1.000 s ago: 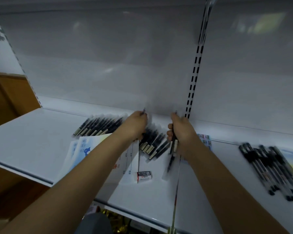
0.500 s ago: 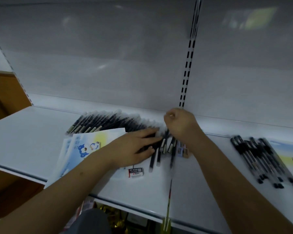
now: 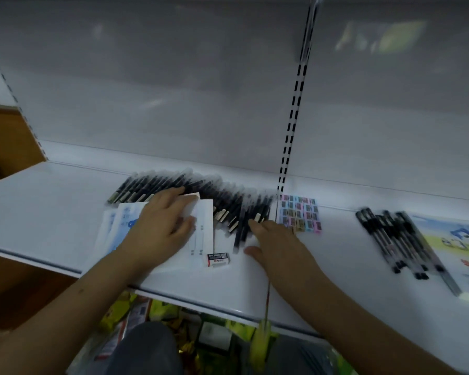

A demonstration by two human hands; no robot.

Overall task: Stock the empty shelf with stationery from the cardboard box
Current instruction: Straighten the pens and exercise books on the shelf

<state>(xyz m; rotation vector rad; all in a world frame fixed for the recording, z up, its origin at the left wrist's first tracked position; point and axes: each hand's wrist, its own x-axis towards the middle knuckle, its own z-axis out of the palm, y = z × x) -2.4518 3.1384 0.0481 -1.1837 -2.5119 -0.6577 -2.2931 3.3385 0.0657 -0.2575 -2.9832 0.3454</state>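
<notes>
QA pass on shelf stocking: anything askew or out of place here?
Yes. A few dark pens at the right end of the long fanned row of dark pens have slid forward out of line. A small white eraser lies alone near the white shelf's front.

Flat hands [image 3: 157, 228] on shelved pens [image 3: 228, 201]

The left hand [image 3: 160, 228] hides much of the paper booklets [image 3: 114, 226] at centre left. The booklet [image 3: 455, 247] at the right is cut by the frame edge. Print on the eraser [image 3: 218, 259] is too small to read; packets [image 3: 136, 315] below the shelf are blurred.
</notes>
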